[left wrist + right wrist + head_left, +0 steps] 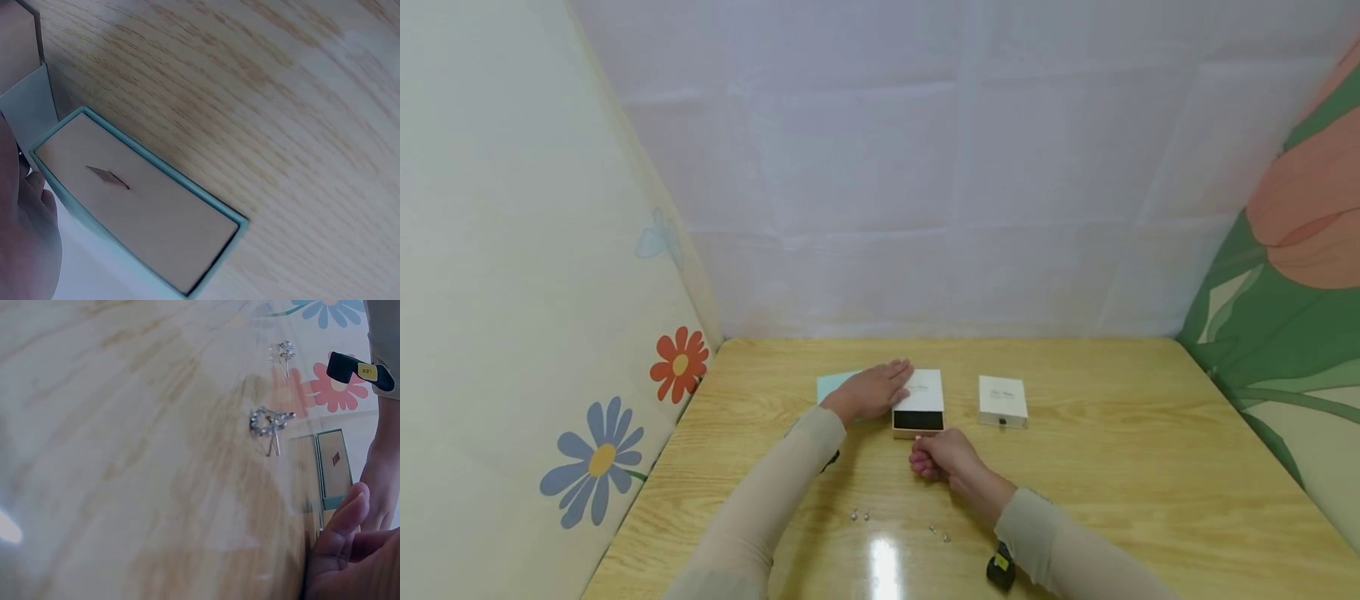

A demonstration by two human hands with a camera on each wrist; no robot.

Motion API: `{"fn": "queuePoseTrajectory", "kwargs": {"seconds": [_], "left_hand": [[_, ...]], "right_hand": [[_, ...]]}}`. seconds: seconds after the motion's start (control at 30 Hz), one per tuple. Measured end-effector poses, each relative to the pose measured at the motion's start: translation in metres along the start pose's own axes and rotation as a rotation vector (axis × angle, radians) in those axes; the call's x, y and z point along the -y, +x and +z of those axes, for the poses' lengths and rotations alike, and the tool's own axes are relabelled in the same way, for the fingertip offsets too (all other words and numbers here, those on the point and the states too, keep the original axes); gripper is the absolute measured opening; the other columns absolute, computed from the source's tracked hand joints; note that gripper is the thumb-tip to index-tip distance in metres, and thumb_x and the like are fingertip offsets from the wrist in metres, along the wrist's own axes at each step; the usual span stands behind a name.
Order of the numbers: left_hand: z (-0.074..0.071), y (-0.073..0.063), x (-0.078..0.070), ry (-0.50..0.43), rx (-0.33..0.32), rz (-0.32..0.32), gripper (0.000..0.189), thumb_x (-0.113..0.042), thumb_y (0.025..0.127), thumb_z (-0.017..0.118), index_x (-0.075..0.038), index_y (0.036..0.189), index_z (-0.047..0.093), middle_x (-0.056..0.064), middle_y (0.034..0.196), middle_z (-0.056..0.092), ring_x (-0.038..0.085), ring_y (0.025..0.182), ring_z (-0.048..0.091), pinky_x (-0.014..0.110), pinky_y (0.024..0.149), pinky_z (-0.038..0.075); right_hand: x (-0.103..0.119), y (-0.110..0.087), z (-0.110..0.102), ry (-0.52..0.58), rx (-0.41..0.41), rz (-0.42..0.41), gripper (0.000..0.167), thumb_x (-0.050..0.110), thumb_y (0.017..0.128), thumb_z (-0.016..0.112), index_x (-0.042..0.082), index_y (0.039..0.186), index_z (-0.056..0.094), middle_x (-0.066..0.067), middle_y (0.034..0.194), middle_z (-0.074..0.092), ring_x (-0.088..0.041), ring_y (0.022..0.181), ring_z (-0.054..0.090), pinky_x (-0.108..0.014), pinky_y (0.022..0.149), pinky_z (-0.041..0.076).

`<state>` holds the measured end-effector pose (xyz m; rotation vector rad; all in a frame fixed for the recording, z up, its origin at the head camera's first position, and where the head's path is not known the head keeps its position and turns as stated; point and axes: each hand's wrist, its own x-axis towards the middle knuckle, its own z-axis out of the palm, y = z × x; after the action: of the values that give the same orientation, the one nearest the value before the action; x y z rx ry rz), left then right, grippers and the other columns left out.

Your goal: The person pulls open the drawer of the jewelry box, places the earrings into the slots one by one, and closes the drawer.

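Note:
A white-topped drawer box [925,390] stands in the middle, its drawer [917,420] partly out and showing a dark inside. My left hand [874,390] lies over a teal drawer box [832,384], its extended fingers resting on the white top beside it. In the left wrist view, the teal box shows a beige front [156,219] with a small tab. At the drawer's front edge, my right hand [949,457] has curled fingers and pinches there; the pinched part is hidden. Toward me lie an earring pair [860,515] and another earring pair [938,532].
Right of the middle box sits a shut white drawer box [1002,398] with a dark tab. Black wrist gear [1001,568] hangs by the right sleeve. The wood-patterned table [1097,467] meets a pale backdrop and flowered side panels.

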<state>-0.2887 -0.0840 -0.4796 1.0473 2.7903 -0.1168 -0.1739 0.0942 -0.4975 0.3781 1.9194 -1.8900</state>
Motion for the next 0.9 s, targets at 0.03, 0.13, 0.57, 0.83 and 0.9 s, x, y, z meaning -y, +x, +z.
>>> {"fn": "queuePoseTrajectory", "kwargs": {"seconds": [0.03,0.13,0.57,0.83,0.9], "left_hand": [[0.0003,0.0002,0.0001,0.0,0.0,0.001,0.06,-0.041,0.113,0.022,-0.012,0.164,0.012,0.003,0.17,0.012,0.016,0.156,0.011,0.031,0.127,0.013],[0.0015,0.0007,0.0007,-0.003,-0.001,0.003,0.06,-0.041,0.113,0.022,-0.012,0.164,0.012,0.003,0.17,0.012,0.017,0.156,0.012,0.032,0.127,0.013],[0.0025,0.0024,0.0031,-0.013,0.0,0.015,0.06,-0.041,0.113,0.021,-0.011,0.164,0.012,0.004,0.17,0.011,0.018,0.157,0.011,0.032,0.127,0.013],[0.0029,0.0028,0.0028,0.0,0.003,0.013,0.06,-0.041,0.113,0.02,-0.012,0.164,0.011,0.004,0.17,0.01,0.017,0.157,0.01,0.031,0.127,0.012],[0.0026,0.0023,0.0024,-0.005,0.002,0.014,0.06,-0.041,0.113,0.02,-0.011,0.164,0.011,0.004,0.17,0.011,0.018,0.157,0.011,0.032,0.127,0.013]], "right_hand": [[-0.0002,-0.0002,-0.0002,-0.003,-0.001,0.002,0.018,0.002,0.099,0.056,-0.01,0.1,0.07,-0.005,0.067,0.069,-0.007,0.054,0.064,-0.018,0.049,0.054],[-0.0011,-0.0005,-0.0001,-0.011,-0.003,0.006,0.018,0.003,0.099,0.056,-0.009,0.1,0.07,-0.005,0.068,0.07,-0.007,0.054,0.064,-0.018,0.049,0.054],[-0.0035,-0.0027,0.0005,-0.034,-0.008,0.01,0.02,0.005,0.1,0.055,-0.008,0.096,0.07,-0.005,0.067,0.069,-0.008,0.054,0.063,-0.018,0.049,0.054],[-0.0034,-0.0047,0.0002,-0.02,-0.008,0.018,0.018,0.003,0.099,0.056,-0.009,0.098,0.07,-0.005,0.067,0.069,-0.007,0.054,0.063,-0.018,0.049,0.053],[-0.0038,-0.0058,0.0007,-0.023,-0.007,0.02,0.018,0.003,0.099,0.056,-0.009,0.098,0.069,-0.005,0.067,0.068,-0.008,0.054,0.063,-0.018,0.049,0.053]]}}
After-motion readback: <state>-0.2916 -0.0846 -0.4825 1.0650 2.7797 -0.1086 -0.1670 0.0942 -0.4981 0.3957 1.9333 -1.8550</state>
